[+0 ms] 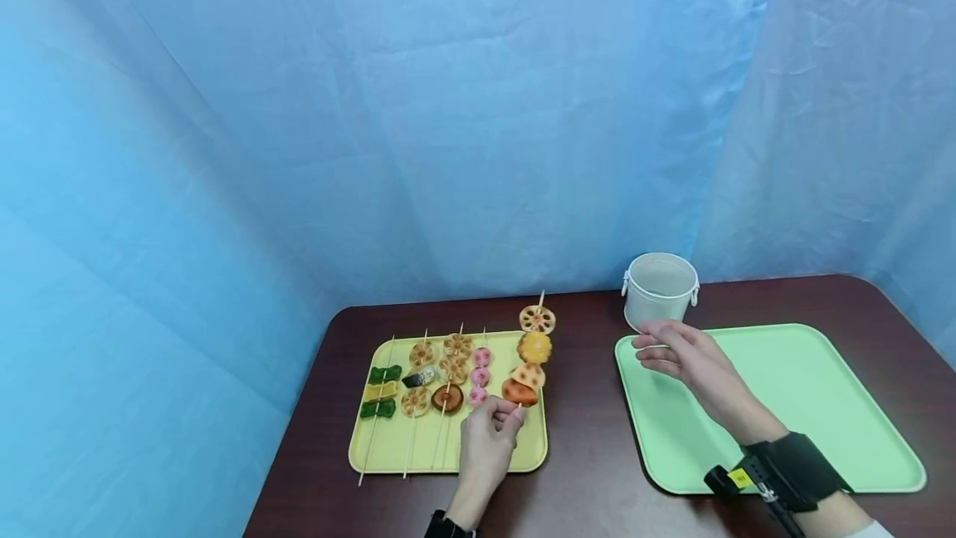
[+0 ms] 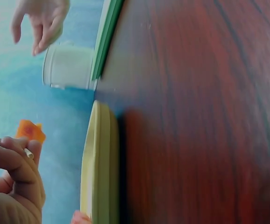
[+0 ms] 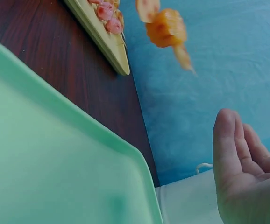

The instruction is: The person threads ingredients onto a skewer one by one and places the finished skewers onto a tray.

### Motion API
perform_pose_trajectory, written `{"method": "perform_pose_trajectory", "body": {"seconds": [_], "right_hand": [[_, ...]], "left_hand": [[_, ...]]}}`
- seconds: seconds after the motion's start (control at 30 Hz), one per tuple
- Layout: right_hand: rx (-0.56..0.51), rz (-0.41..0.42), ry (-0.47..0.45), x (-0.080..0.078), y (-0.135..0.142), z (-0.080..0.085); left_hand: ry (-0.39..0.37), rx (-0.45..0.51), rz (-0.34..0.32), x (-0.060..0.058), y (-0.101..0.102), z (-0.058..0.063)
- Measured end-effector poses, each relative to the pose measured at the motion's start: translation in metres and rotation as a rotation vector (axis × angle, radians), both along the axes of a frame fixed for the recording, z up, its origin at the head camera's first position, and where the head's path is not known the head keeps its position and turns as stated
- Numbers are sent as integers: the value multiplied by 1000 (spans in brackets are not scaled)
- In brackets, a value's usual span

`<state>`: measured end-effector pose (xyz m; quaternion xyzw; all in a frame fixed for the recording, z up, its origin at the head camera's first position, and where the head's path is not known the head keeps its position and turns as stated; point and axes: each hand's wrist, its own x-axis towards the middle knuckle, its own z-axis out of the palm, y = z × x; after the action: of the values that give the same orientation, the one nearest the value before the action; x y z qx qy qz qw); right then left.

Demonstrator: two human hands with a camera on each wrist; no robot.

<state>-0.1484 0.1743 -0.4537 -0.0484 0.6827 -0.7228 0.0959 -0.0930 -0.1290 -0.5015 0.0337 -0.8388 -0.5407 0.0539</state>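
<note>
My left hand (image 1: 487, 442) pinches the lower end of a food skewer (image 1: 534, 347) between thumb and fingers. The skewer stands raised above the right side of the yellow tray (image 1: 387, 451), carrying a lotus root slice, a yellow corn piece, another holed slice and an orange-brown piece. In the left wrist view the stick's end (image 2: 29, 153) pokes out from the fingers. Over the far left part of the green tray (image 1: 807, 405) hovers my right hand (image 1: 698, 364), fingers extended and holding nothing, just in front of the white bucket (image 1: 660, 297).
Several more skewers lie side by side on the yellow tray, among them green-and-yellow pieces (image 1: 381, 391), a mushroom slice (image 1: 447, 398) and pink rounds (image 1: 480, 375). Dark wooden table (image 1: 578, 438) shows between the trays. Blue cloth (image 1: 478, 123) hangs behind.
</note>
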Motion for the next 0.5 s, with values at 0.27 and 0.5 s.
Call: {"method": "perform_pose_trajectory", "body": {"seconds": [0.27, 0.5], "right_hand": [[-52, 23, 34, 5, 1, -1], [-84, 27, 43, 6, 0, -1]], "left_hand": [[-77, -36, 46, -1, -12, -5], [-149, -68, 18, 0, -13, -10]]}}
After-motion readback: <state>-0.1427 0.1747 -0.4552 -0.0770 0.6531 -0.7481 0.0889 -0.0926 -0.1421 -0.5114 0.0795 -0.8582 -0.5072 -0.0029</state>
